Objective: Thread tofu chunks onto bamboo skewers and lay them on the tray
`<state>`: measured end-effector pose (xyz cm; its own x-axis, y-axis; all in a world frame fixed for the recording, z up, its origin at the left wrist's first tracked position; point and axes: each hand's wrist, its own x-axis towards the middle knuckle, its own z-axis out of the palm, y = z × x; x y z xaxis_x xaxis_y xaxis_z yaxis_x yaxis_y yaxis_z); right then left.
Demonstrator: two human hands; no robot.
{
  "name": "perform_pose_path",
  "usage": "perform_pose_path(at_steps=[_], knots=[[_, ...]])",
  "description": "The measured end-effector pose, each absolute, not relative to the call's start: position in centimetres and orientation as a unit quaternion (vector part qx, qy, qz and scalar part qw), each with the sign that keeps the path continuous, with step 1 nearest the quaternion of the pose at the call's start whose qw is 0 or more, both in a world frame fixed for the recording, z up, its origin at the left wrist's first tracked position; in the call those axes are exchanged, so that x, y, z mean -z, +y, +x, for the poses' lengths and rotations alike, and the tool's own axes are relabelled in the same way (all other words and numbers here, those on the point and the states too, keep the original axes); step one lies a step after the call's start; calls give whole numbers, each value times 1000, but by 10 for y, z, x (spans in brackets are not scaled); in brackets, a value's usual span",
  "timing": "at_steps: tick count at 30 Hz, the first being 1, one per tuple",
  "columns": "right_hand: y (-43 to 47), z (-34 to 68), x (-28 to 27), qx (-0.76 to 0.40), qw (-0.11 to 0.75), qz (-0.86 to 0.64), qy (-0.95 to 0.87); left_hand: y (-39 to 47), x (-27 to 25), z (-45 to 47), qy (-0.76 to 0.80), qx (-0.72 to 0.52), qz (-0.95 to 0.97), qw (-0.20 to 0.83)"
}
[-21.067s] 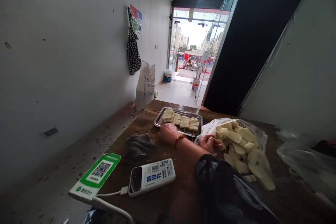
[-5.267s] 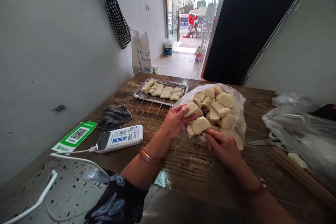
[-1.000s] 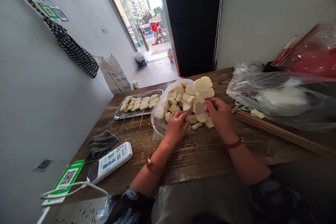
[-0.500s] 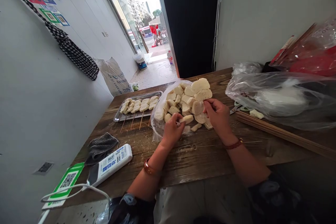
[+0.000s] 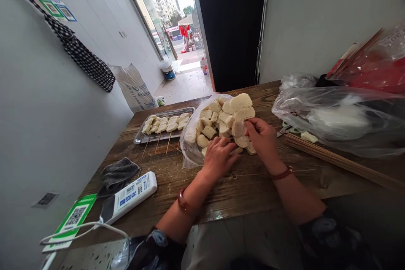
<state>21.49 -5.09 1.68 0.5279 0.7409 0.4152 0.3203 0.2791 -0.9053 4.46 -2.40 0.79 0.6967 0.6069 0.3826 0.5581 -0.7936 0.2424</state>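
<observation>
My right hand (image 5: 263, 138) is closed in a pinch at the lower end of a skewer of white slices (image 5: 241, 102), which look like steamed bun or bread. Two slices show above its fingers, tilted over the pile; most of the stick is hidden. My left hand (image 5: 219, 157) lies palm down at the near edge of the pile of loose slices (image 5: 209, 131), fingers stretched over them and thumb apart. What is under its palm is hidden. The pile rests in an open clear plastic bag (image 5: 189, 157) on the wooden table (image 5: 202, 198).
A metal tray (image 5: 138, 138) of skewered slices stands at left. Nearer are a grey cloth (image 5: 118, 174), a white device (image 5: 134, 194) with a cable and a green QR card (image 5: 71, 221). A bundle of sticks (image 5: 329, 156), scissors (image 5: 282, 130) and plastic bags (image 5: 341, 114) lie at right.
My left hand has turned palm down and moved slightly right over the pile; the slice it pinched no longer shows. My right hand keeps its hold. The view has shifted slightly.
</observation>
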Motion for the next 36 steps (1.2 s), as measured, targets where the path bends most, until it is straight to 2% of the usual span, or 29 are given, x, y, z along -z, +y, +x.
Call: perform_pose_path(at_steps=[3,6,9,13,16,21,29,33,36], knots=[[-51,215,-16,-157,653,-580,-461,-23,-4,47,315,-192,926,81],[-51,215,-15,-154,651,-581,-463,-16,-3,43,340,-236,897,154],[-51,215,-14,-156,653,-582,-459,-11,-7,36,381,-313,824,279],[-50,214,-13,-160,653,-582,-458,-7,-13,28,391,-383,670,502],[-50,213,-13,-168,654,-582,-453,-5,-15,23,362,-422,578,597],[-50,213,-11,-167,654,-582,-453,-4,-20,18,343,-457,502,649],[-55,210,-15,-174,639,-586,-466,-1,-23,14,320,-499,448,670],[-60,205,-17,-256,615,-566,-486,5,-22,7,320,-541,407,663],[-64,199,-17,-338,561,-545,-523,8,-24,1,296,-564,374,674]])
